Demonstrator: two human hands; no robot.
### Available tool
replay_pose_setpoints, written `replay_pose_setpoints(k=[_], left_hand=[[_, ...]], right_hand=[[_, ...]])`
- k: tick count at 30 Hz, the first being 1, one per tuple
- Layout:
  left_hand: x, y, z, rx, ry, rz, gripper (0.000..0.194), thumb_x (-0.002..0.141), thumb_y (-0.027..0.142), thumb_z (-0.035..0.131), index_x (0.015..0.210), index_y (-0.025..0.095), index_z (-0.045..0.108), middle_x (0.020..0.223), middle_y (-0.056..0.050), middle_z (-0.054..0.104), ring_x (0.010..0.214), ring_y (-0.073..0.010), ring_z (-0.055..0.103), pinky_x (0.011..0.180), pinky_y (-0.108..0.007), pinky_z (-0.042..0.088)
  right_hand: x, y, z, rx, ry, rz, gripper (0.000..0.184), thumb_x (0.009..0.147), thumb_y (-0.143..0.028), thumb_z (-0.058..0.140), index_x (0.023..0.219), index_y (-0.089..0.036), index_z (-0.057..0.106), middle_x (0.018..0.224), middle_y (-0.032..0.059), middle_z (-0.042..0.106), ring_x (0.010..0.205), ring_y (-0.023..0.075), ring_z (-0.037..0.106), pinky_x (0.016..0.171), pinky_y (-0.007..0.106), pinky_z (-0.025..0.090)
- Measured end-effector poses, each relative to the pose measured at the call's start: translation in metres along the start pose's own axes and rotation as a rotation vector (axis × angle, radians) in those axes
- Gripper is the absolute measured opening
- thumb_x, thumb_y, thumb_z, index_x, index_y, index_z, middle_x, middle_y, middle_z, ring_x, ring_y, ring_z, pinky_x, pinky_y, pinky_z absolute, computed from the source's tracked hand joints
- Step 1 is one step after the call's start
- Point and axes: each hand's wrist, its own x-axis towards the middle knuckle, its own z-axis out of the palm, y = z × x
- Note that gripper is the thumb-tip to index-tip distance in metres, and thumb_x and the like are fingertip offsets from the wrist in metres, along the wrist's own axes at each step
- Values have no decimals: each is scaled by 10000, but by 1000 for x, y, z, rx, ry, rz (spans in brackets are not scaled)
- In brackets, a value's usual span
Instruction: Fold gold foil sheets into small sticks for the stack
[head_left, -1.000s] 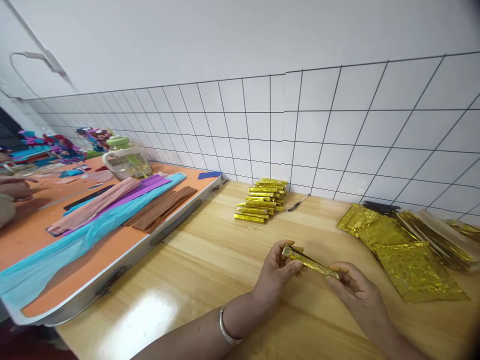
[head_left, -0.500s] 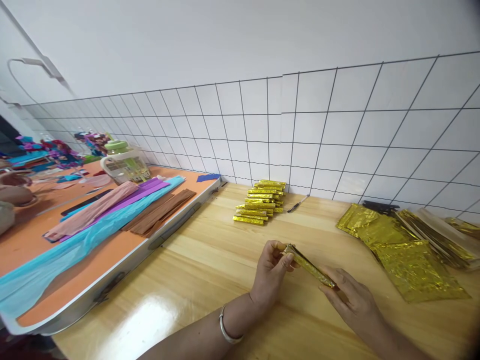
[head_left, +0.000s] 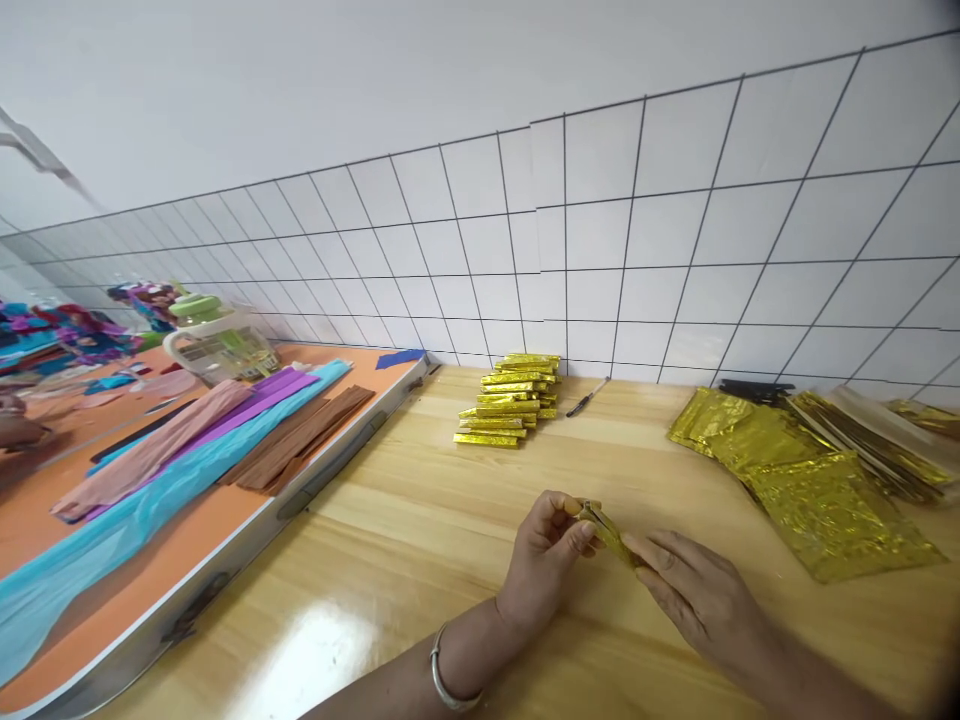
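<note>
A narrow folded strip of gold foil point(head_left: 615, 543) is held just above the wooden table between my two hands. My left hand point(head_left: 546, 545) pinches its far left end between thumb and fingers. At the near right end, the fingers and thumb of my right hand point(head_left: 694, 590) close around the strip and cover that end. Beyond my hands lies a stack of similar folded gold foil strips point(head_left: 506, 405). Flat gold foil sheets point(head_left: 840, 515) are spread to the right of my right hand.
A black pen point(head_left: 587, 398) lies beside the stack, near the gridded wall. On the orange board point(head_left: 187, 545) at left are blue, purple, pink and brown crepe strips point(head_left: 300, 440) and a green-lidded jug point(head_left: 225, 335). A person's hand point(head_left: 16, 425) shows at the far left.
My right hand has slid along the strip toward my left hand, covering more of its near end. The left hand keeps its pinch. My view has shifted slightly.
</note>
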Motion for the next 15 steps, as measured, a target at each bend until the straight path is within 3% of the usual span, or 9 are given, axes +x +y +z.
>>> replay_pose_setpoints(k=[5, 9, 15], left_hand=[[-7, -4, 3, 56, -60, 14, 228, 761, 322, 665, 847, 158, 532, 955, -72, 635, 730, -129, 592, 676, -271, 497], [-13, -3, 2, 229, -135, 108, 123, 806, 263, 616, 864, 166, 567, 1059, -95, 610, 845, -164, 596, 768, -313, 491], [-19, 8, 4, 461, -186, 256, 72, 847, 220, 552, 859, 172, 605, 1010, -93, 623, 872, -178, 594, 783, -307, 470]], right_hand=[[5, -5, -1, 174, 40, 81, 216, 876, -148, 480, 1072, -211, 543, 995, 65, 611, 927, 163, 577, 818, 293, 479], [11, -14, -5, 307, 61, 141, 106, 883, -148, 454, 910, -213, 533, 839, 37, 598, 789, 148, 568, 717, 280, 467], [14, -20, -10, 323, 104, 150, 78, 882, -154, 465, 885, -209, 520, 765, 20, 585, 714, 138, 546, 656, 265, 436]])
